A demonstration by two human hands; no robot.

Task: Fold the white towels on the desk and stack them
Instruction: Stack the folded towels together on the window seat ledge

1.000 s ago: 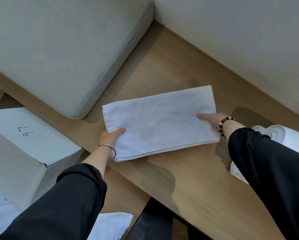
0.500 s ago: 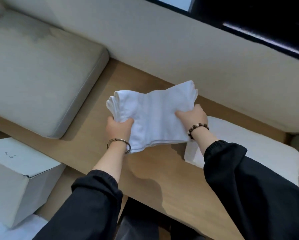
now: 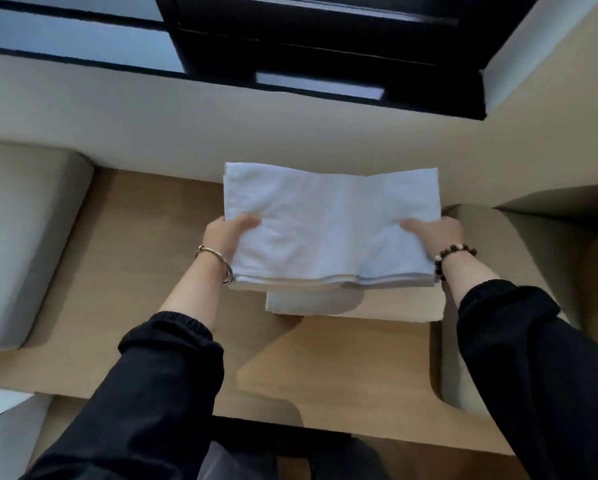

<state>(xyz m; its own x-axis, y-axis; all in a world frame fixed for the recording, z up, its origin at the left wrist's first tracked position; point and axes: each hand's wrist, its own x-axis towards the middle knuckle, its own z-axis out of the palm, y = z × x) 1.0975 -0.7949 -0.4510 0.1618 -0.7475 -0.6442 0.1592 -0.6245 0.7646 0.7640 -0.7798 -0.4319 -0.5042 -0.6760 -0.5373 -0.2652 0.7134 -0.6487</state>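
My left hand [image 3: 229, 236] and right hand [image 3: 436, 233] grip the folded towel [image 3: 328, 216], its long axis left-right, over the lower towel [image 3: 377, 306], between left cushion [image 3: 24, 237] and right cushion [image 3: 491, 258].

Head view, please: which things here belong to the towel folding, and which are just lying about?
Job: held towel, left hand, right hand, lower towel, desk.
Lying about: left cushion, right cushion, window.
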